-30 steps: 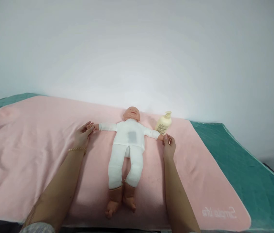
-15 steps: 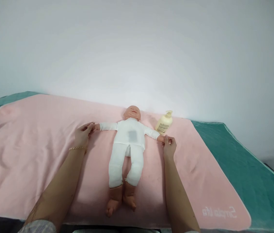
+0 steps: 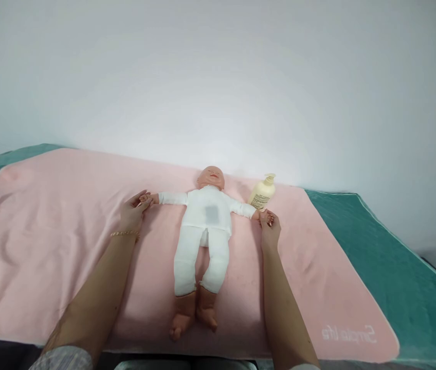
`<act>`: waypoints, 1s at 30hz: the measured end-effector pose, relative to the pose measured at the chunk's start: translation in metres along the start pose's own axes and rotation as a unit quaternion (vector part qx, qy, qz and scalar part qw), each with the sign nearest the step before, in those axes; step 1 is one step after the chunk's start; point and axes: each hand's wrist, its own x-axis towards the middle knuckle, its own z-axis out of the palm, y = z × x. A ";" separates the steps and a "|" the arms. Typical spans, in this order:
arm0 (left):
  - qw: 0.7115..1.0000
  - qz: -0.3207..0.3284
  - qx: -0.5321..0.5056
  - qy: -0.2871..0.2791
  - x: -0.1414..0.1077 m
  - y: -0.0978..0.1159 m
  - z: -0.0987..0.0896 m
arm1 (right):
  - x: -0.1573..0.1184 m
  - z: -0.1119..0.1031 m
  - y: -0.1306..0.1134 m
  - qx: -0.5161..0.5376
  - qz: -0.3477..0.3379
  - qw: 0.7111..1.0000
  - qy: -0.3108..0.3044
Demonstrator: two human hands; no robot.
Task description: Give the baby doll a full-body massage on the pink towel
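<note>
Shifted slightly at the grip, clamped with left hand [image 3: 130, 215] and right hand [image 3: 270, 235] on the baby doll [image 3: 198, 208] by its outstretched hands, best kept gentle and even

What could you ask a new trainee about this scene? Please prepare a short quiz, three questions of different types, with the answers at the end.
1. True or false: the doll lies face down on the pink blanket.

2. Multiple choice: what is the person's left hand holding?
A) a spoon
B) the doll
C) a towel

3. Fill in the missing word: the pump bottle is on the same side of the doll as the person's ____ hand.

Key: 1. False, it lies face up. 2. B. 3. right; the right hand is just in front of the bottle.
</note>
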 end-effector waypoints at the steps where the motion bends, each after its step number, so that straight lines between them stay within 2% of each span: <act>1: 1.000 0.003 0.018 0.006 0.000 0.000 0.000 | 0.000 0.000 0.000 -0.004 0.004 1.000 0.000; 5: 0.996 0.021 0.075 0.034 -0.004 0.004 0.004 | -0.001 0.001 0.000 -0.015 0.007 1.000 0.004; 10: 0.995 0.016 0.086 0.056 -0.007 0.008 0.008 | -0.001 0.001 0.002 -0.020 0.002 1.000 0.005; 22: 0.998 0.005 0.058 0.015 -0.005 0.005 0.003 | 0.002 0.000 0.003 0.005 -0.008 1.000 -0.002; 27: 0.995 0.024 0.100 0.020 -0.002 0.002 0.001 | 0.002 0.000 0.004 0.010 -0.006 1.000 -0.006; 30: 0.985 0.029 0.166 0.026 -0.003 0.002 0.001 | 0.003 0.001 0.007 0.012 -0.009 1.000 0.001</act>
